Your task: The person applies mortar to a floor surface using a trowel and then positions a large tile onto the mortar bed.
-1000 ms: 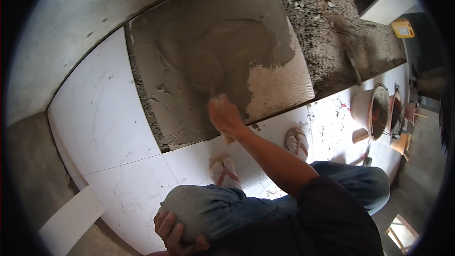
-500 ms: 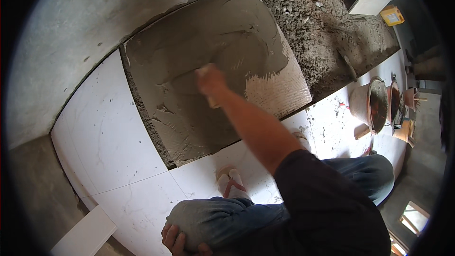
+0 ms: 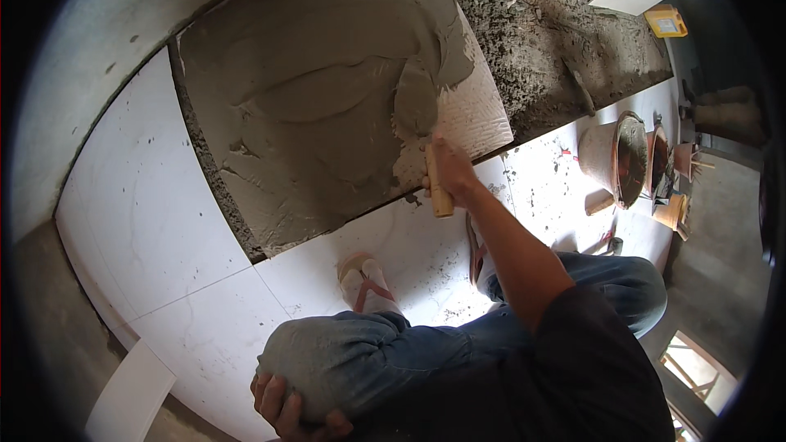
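My right hand (image 3: 453, 170) grips the wooden handle of a trowel (image 3: 419, 110), whose mortar-caked blade rests on the wet grey mortar bed (image 3: 319, 98). The bed fills a square gap among white floor tiles (image 3: 155, 213); a ribbed bare patch (image 3: 475, 115) shows at its right edge. My left hand (image 3: 288, 409) is cupped under my bent left knee in blue jeans, at the lower edge. My feet in sandals (image 3: 366, 282) stand on the white tiles just below the bed.
Rough gravel and dry mortar (image 3: 540, 33) stretch to the right of the bed. A mortar-smeared bucket (image 3: 616, 157) and smaller orange tubs (image 3: 671, 211) stand on the tiles at right. A yellow box (image 3: 668, 21) lies at top right. A loose white tile (image 3: 131, 397) leans at lower left.
My right hand drew the trowel from the middle of the bed back to its right edge, smoothing mortar. My head moved closer, so the bed looks larger.
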`<state>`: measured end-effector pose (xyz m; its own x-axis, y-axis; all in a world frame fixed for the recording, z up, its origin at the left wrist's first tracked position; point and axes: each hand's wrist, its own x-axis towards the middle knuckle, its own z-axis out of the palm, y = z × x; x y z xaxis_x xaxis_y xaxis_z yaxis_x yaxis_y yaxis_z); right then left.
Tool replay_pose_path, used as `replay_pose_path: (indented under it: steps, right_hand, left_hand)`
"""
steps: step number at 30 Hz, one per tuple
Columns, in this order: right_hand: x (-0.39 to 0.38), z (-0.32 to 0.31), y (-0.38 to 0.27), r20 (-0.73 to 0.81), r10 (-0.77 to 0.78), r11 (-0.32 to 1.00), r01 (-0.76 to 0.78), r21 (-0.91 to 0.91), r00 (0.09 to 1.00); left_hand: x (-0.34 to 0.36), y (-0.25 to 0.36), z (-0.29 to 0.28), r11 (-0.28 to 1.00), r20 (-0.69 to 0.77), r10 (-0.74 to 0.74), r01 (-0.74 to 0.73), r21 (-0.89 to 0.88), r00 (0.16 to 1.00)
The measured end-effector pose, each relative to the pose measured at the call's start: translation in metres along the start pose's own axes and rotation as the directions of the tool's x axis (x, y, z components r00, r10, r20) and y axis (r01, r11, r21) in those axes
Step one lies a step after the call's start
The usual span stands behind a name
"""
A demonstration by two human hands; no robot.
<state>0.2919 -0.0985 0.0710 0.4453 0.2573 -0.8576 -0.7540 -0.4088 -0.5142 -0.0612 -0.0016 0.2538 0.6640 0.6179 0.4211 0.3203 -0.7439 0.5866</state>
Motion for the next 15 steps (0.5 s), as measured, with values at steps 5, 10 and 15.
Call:
replay_pose_path:
  steps: [5, 10, 15]
  right_hand:
    - [0.03, 0.026, 0.085, 0.0, -0.301, 0.834, 0.263, -0.486, 0.954]
    - [-0.04, 0.093, 0.073, 0.125, -0.082, 0.908, 0.126, -0.4, 0.989]
    - [-0.031, 0.067, 0.105, 0.19, -0.412, 0.384, 0.359, -0.85, 0.891]
  left_hand:
    - [0.003, 0.001, -0.006, 0.993, 0.127, 0.106, -0.099, -0.059, 0.986]
    - [-0.003, 0.009, -0.017, 1.0, 0.198, 0.013, -0.007, -0.03, 0.98]
    - [-0.007, 0.004, -0.028, 0.999, 0.228, 0.04, -0.033, -0.033, 0.973]
